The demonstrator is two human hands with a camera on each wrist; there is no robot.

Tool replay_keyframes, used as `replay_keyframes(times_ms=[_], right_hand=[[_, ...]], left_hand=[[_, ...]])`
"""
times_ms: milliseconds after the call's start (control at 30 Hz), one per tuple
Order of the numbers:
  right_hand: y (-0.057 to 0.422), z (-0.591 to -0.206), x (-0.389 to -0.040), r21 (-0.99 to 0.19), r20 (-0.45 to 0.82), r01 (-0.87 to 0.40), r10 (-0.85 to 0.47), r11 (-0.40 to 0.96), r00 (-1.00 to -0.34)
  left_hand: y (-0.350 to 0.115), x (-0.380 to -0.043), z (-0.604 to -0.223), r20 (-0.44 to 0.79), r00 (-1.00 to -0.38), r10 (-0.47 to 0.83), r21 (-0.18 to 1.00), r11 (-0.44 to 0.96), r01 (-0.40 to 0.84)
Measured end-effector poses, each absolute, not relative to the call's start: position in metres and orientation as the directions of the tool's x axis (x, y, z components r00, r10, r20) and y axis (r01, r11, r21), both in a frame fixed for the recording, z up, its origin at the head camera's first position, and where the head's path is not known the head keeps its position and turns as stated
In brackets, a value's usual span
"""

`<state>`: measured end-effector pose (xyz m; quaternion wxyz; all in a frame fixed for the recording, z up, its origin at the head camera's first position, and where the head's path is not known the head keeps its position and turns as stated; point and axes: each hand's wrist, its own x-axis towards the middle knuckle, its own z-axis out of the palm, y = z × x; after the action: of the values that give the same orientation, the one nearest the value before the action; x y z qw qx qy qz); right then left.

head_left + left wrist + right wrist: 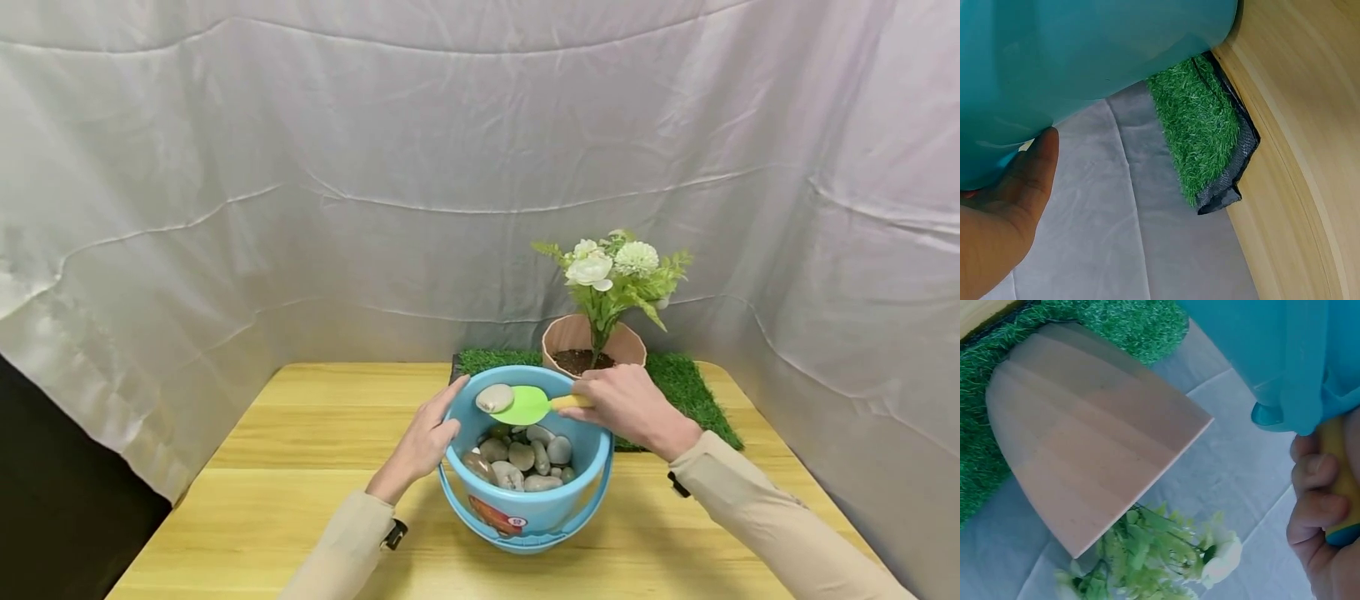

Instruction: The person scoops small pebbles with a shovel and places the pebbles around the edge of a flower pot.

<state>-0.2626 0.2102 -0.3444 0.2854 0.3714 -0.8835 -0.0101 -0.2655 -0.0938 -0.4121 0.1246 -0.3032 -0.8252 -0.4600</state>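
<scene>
A light blue bucket with its handle hanging at the front stands on the table. Several smooth grey and brown stones lie inside it. My right hand grips the yellow handle of a small trowel with a bright green blade. One pale flat stone sits on the blade's tip, above the bucket's opening. At the bucket's left side, my left hand touches the rim with its fingers extended. In the left wrist view, only part of that hand shows against the bucket wall.
Behind the bucket, a pinkish plant pot with soil and white flowers stands on an artificial grass mat. The wooden table has grey curtains along its back and sides.
</scene>
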Motion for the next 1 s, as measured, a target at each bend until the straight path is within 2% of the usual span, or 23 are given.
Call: replay_keyframes(times_ms=[867,1000], right_hand=[[0.216,-0.353,-0.265,0.173,0.584,-0.675,-0.626,0.718,-0.517],[0.217,-0.352,-0.263,0.181,0.586,-0.673,-0.628,0.717,-0.512]], left_hand=[[-0.094,-0.265,-0.412,0.485,-0.786,0.383,0.698,0.372,0.612],[-0.092,-0.254,-0.399,0.457,-0.801,0.386,0.712,0.382,0.59]])
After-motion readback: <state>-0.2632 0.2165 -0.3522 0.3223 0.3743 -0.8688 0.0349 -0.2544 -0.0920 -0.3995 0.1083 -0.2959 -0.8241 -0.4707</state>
